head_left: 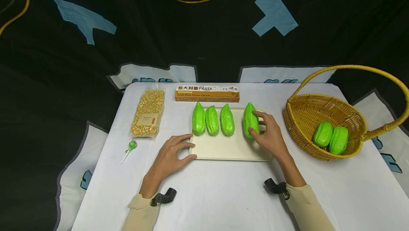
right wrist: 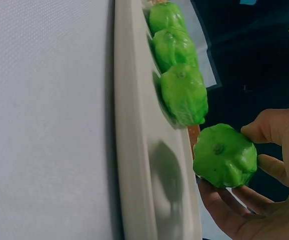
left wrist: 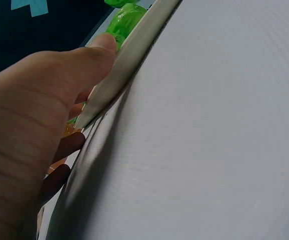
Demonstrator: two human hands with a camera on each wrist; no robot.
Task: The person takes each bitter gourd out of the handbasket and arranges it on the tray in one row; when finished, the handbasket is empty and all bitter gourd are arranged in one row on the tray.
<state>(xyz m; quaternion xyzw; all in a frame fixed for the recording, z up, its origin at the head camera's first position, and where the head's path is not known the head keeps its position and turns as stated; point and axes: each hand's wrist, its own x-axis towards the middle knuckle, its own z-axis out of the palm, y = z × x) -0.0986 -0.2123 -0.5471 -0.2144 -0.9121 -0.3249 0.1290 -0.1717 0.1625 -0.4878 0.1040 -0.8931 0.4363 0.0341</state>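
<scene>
My right hand [head_left: 270, 135] holds a glossy bright green ribbed vegetable [head_left: 250, 120], long and pointed, between thumb and fingers. In the right wrist view this held vegetable [right wrist: 224, 156] hangs above the cream tray [right wrist: 134, 165], its shadow falling on the surface. Three similar green vegetables [head_left: 212, 120] lie in a row on the left part of the tray [head_left: 223, 149], tips pointing away. At the tray's left edge rests my left hand [head_left: 170, 156], fingers spread and relaxed. The left wrist view shows its thumb [left wrist: 102, 52] by the tray's rim.
Right of the tray stands a yellow wicker basket [head_left: 294, 128] with a tall handle, two green vegetables [head_left: 338, 140] inside. Behind the tray lies a pasta box [head_left: 207, 96]. A bag of corn kernels [head_left: 148, 108] and a lollipop [head_left: 131, 146] lie on the left.
</scene>
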